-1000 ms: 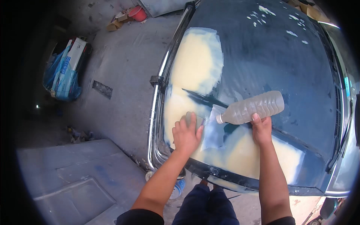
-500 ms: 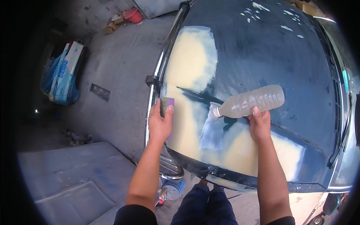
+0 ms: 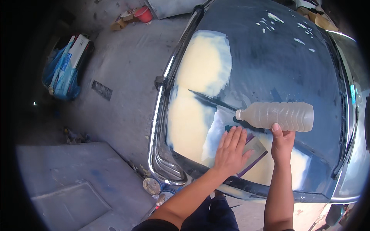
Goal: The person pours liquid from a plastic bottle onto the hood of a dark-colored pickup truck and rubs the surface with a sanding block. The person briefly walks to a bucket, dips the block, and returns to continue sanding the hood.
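My left hand [image 3: 230, 152] lies flat on a grey sanding sheet [image 3: 257, 148] with purple edges, fingers stretched out and the thumb apart. Beneath the sheet is the near part of a dark blue car hood [image 3: 277, 69], where cream filler patches [image 3: 187, 127] cover the paint. To the right, my right hand [image 3: 283, 144] grips a clear plastic bottle [image 3: 285, 115] from below, thumb on its near side. The bottle is on its side above the hood, its white cap pointing left. Cloudy liquid seems to fill it. Dark wet-looking marks [image 3: 246, 124] show below the cap end.
A chrome bar [image 3: 157, 127] runs along the hood's left edge. Lower left stands a grey panel [image 3: 73, 177], with paint tins [image 3: 152, 185] beside it. A red bucket [image 3: 143, 14] and cardboard are at the far wall. The windscreen [image 3: 352, 146] borders the right.
My left hand has moved right with the sanding sheet, from the chrome bar onto the near filler, and now lies flat over it. The bottle has shifted right and slightly nearer, now almost level.
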Tool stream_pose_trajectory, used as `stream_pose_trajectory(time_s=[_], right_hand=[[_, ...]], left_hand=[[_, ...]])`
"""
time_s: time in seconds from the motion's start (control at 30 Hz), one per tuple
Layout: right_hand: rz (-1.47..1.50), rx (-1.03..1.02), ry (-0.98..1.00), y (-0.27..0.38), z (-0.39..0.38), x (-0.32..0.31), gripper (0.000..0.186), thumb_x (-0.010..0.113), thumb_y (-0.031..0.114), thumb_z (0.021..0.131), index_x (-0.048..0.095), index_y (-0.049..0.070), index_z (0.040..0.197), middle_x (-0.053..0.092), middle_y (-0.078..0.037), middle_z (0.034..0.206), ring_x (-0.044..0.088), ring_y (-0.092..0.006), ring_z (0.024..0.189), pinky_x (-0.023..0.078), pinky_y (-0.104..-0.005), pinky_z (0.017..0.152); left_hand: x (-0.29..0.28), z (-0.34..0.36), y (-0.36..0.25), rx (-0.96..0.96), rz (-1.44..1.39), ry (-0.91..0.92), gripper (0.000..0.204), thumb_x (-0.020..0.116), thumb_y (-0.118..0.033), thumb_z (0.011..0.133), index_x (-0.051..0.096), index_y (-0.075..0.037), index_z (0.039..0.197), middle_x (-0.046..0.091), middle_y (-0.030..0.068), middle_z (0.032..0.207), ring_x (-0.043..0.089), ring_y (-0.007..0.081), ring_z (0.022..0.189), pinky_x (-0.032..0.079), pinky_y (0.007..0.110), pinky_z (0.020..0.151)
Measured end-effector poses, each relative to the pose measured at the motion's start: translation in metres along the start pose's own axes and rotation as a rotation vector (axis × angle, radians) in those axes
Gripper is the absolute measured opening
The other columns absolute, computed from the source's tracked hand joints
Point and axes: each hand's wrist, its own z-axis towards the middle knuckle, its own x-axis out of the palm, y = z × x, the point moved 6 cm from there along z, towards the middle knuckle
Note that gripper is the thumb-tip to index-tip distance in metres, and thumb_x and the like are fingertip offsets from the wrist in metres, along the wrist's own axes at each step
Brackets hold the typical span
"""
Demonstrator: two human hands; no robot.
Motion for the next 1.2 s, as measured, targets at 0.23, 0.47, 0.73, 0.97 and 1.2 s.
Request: stream_pose_trajectory(time_s=[0.23, 0.47, 0.73, 0.97, 1.2], right_hand=[[-0.034, -0.011, 0.014, 0.006, -0.032, 0.040, 0.070, 0.080, 0.036, 0.085, 0.047, -0.002, 0.134, 0.059, -0.011, 0.125, 0.056, -0.0213, 0.115, 0.043, -0.0371, 0.101], [-0.006, -0.112, 0.039, 0.017, -0.044, 0.045, 0.051, 0.079, 0.020, 0.087, 0.054, -0.002, 0.126, 0.064, -0.010, 0.115, 0.060, -0.0195, 0.106, 0.047, -0.0341, 0.095], [-0.003, -0.115, -0.038, 0.016, -0.062, 0.023, 0.062, 0.081, 0.026, 0.085, 0.049, -0.001, 0.131, 0.062, -0.011, 0.120, 0.060, -0.0206, 0.109, 0.046, -0.0356, 0.098], [-0.042, -0.059, -0.034, 0.012, -0.066, 0.028, 0.074, 0.080, 0.042, 0.083, 0.048, -0.002, 0.133, 0.060, -0.011, 0.120, 0.058, -0.0209, 0.110, 0.045, -0.0359, 0.096], [-0.020, -0.038, 0.003, 0.002, -0.066, 0.035, 0.067, 0.081, 0.031, 0.084, 0.048, -0.001, 0.133, 0.061, -0.011, 0.121, 0.059, -0.0209, 0.110, 0.046, -0.0363, 0.098]], left_hand=[[0.004, 0.025, 0.133, -0.394, 0.299, 0.216, 0.088, 0.044, -0.057, 0.098, 0.018, 0.004, 0.155, 0.012, 0.0189, 0.165, 0.006, 0.0318, 0.154, 0.002, 0.051, 0.123], [-0.015, 0.064, 0.212, -0.678, 0.253, 0.161, 0.087, 0.035, -0.061, 0.099, 0.012, 0.000, 0.158, 0.007, 0.0139, 0.167, 0.001, 0.0255, 0.155, 0.001, 0.043, 0.124], [-0.023, 0.059, 0.253, -0.605, 0.249, 0.149, 0.089, 0.035, -0.061, 0.100, 0.015, 0.005, 0.155, 0.008, 0.0220, 0.165, 0.005, 0.0316, 0.154, 0.008, 0.043, 0.124], [-0.005, -0.010, 0.144, -0.269, 0.273, 0.191, 0.090, 0.053, -0.051, 0.094, 0.019, 0.008, 0.153, 0.013, 0.0250, 0.163, 0.007, 0.0366, 0.153, 0.006, 0.047, 0.124], [-0.006, -0.066, 0.096, -0.221, 0.167, 0.244, 0.092, 0.063, -0.046, 0.090, 0.023, 0.009, 0.151, 0.016, 0.0272, 0.161, 0.012, 0.0388, 0.152, 0.007, 0.050, 0.123]])
